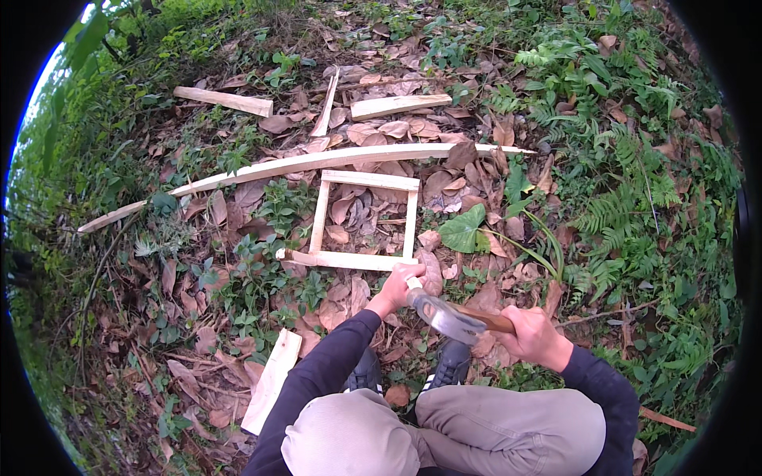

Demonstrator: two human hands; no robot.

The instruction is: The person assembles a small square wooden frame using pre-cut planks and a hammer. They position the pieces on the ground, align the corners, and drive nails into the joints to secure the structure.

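A: Squatting hides much: the knees cover the lower ground, and the axe (448,317) head masks whatever the left hand (399,284) pinches at the square wooden frame (367,222)'s near right corner.

B: The right hand (530,333)?

A: Fingers wrapped tight round the axe handle. A long pole (317,163) lies just beyond the frame; a board (271,379) lies left of the knees; ferns crowd the right.
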